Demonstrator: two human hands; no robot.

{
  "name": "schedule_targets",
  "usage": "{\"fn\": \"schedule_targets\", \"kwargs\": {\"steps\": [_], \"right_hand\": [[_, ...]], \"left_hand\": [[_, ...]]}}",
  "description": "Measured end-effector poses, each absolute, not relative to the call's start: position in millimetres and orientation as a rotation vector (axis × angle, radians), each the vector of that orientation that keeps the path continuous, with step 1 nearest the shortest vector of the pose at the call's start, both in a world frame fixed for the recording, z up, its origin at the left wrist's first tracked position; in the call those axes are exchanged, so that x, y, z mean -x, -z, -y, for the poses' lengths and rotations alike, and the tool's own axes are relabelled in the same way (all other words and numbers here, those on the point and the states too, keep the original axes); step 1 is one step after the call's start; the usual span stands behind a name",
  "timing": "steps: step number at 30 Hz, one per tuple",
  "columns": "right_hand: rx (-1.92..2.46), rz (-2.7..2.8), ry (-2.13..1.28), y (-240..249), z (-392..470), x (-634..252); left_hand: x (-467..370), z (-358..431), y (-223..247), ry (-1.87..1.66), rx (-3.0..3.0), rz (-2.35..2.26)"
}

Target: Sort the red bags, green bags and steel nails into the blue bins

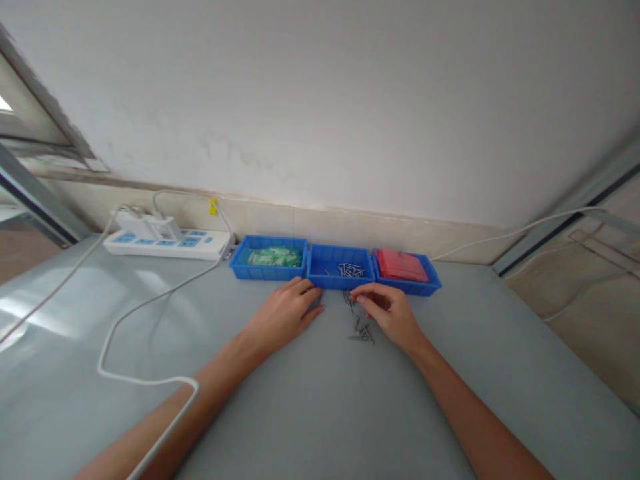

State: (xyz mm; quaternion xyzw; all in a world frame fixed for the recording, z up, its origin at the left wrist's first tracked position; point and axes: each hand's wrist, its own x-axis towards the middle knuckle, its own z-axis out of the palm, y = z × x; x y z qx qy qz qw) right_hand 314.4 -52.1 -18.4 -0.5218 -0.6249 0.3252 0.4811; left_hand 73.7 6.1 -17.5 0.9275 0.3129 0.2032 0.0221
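Observation:
My left hand (287,310) lies on the grey table with its fingers loosely spread, its fingertips by the front wall of the middle blue tray (340,280). Nothing shows in it. My right hand (393,313) is closed in a pinch just in front of that tray. Its thumb and index fingertips meet beside a few loose screws (349,302); whether one is between them is too small to tell. Another small group of metal screws (365,333) lies closer to me on the tabletop. Inside the middle tray sits a pile of similar screws (351,270).
At the left, a blue tray (267,272) holds green plastic packets (275,256); the right blue tray (423,288) holds red bags (400,265). A white power strip (170,245) stands by the wall. Its white cable (145,381) runs across the table over my left forearm.

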Motion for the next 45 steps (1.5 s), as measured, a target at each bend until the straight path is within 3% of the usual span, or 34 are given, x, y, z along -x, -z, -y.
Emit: {"fn": "schedule_targets", "kwargs": {"steps": [13,21,26,30,34,38,45], "right_hand": [[1.282,1.596,-0.795,15.2,56.1,-309.8],[1.107,1.594,-1.124,16.0,58.3,-305.4],[1.089,1.408,-1.183,17.2,53.8,-308.9],[1.044,1.290,-1.101,14.9,50.1,-314.8],[1.158,1.435,-0.864,15.8,49.1,-317.7],[1.335,1.681,-0.481,18.8,50.6,-317.0],[1.294,1.808,-0.347,23.6,50.4,-318.3]], "left_hand": [[-87.6,5.3,15.2,-0.743,-2.630,-0.831],[-90.5,14.9,15.6,-0.875,-2.378,-0.713],[-87.0,10.8,5.8,-1.013,-2.596,-0.848],[-77.8,1.0,2.7,-1.134,-2.828,-1.170],[-73.3,-3.5,9.9,-1.002,-2.883,-1.415],[-75.6,0.7,10.2,-0.870,-2.881,-1.529],[-76.8,4.6,2.5,-0.809,-2.933,-1.556]]}}
